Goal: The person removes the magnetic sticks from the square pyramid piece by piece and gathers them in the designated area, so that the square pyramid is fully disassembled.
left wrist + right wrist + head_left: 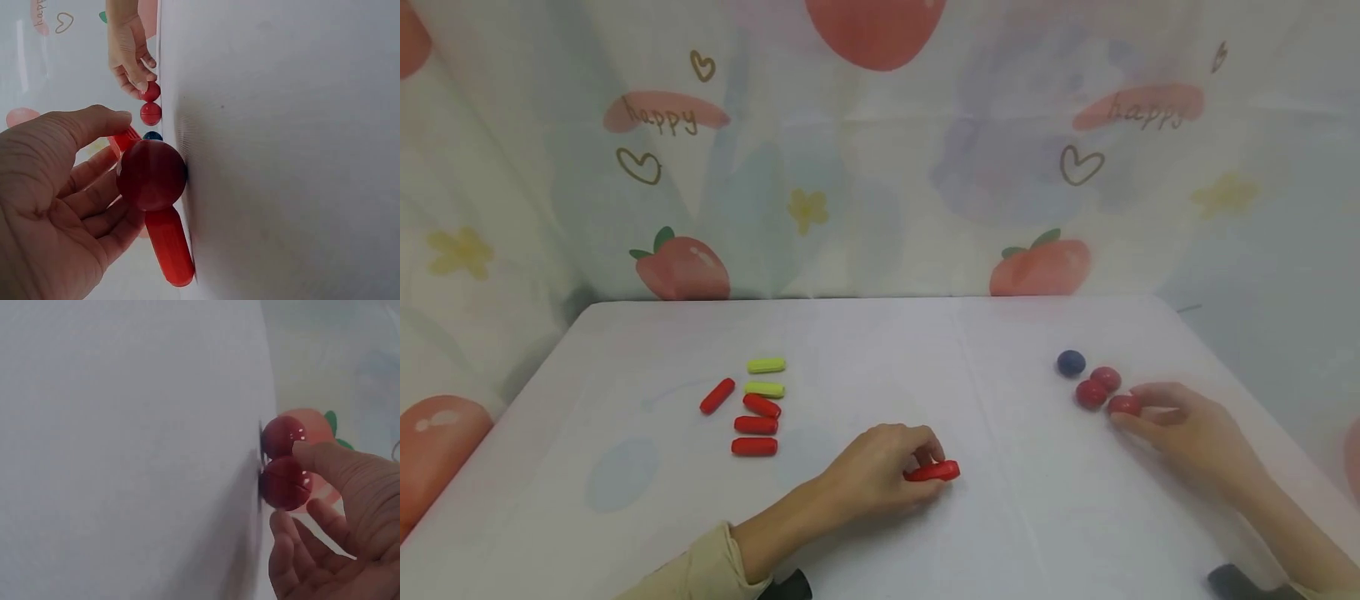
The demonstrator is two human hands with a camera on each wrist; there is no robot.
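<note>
My left hand [880, 471] pinches a short red stick [934, 472] between thumb and fingers, low over the white table. The left wrist view shows a dark red ball [152, 175] beside this hand and another red stick [170, 247] below the ball; in the head view the hand hides both. On the right, my right hand [1195, 433] has its thumb and fingers around a red ball [1124, 405]. Two more red balls, one nearer [1091, 394] and one farther [1106, 379], sit beside it. Behind them lies a dark blue ball [1071, 362].
Left of my left hand lie several red sticks [755, 447] in a loose column. Two yellow-green sticks [766, 365] are at its far end. One red stick [717, 396] lies apart, slanted. A patterned cloth [865, 183] hangs behind the table's far edge.
</note>
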